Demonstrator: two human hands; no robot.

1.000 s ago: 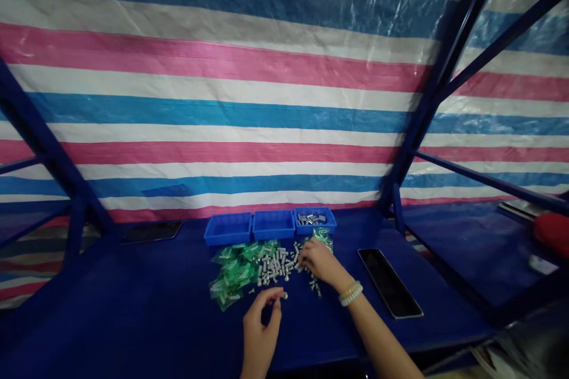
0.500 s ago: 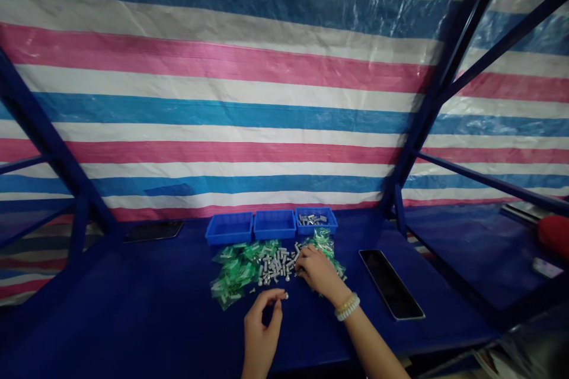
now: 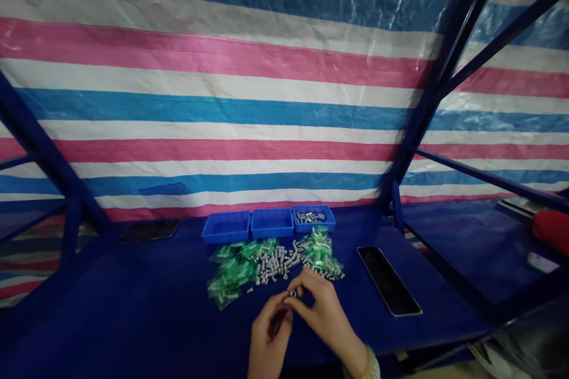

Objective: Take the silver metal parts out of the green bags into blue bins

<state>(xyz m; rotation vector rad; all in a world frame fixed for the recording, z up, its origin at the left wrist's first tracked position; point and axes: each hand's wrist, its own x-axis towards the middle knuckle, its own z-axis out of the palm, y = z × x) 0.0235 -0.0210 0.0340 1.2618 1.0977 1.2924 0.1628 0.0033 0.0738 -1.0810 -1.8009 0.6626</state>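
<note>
Striped plastic tarpaulin in pink, white and blue hangs behind a blue steel frame, with a dark blue surface running beneath it. Any print on the green-and-clear plastic bags is too small to read.

The right grip is clenched, thumb and fingers pinching a small silver metal part. The left grip curls in just beside it, its fingers close to that part, though whether they hold it too is hard to tell. Just beyond both grips lies a loose scatter of silver metal parts, short and cylindrical, with the bags heaped to either side. Farther past the grips stand three blue plastic trays in a row; the one on the right holds more silver parts. A black-screened tablet lies well to the right of the right grip.
</note>
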